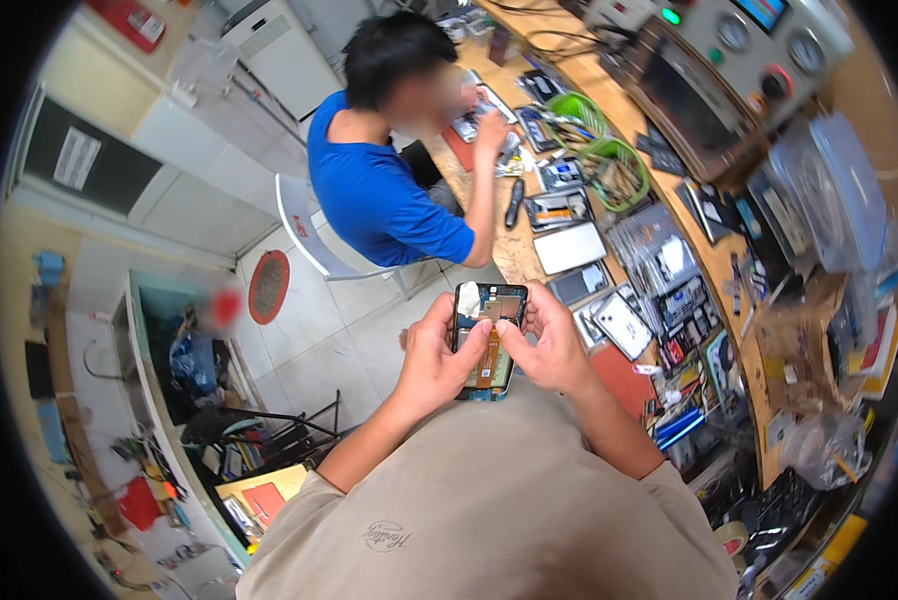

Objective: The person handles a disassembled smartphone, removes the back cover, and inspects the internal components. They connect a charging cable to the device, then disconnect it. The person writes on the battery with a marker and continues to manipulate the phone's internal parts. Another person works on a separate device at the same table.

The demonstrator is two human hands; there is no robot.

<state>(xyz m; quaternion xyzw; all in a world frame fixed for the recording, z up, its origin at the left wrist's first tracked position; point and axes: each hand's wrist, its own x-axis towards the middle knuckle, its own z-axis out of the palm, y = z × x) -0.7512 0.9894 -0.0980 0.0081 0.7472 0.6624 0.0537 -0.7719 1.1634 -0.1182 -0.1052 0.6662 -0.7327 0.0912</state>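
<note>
both hands, left hand [432, 360] and right hand [551, 345], curled around an opened phone [487, 335], thumbs pressed on its exposed inside

Black-framed phone [488, 335], orange inside

Cluttered workbench [529, 262], green baskets [619, 172], perhaps parts.

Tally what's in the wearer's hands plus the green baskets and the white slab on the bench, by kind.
Opened phone, back cover off, held by left hand and right hand: 1
Green baskets on the workbench: 2
White rectangular slab on the bench: 1
Total: 4
</note>
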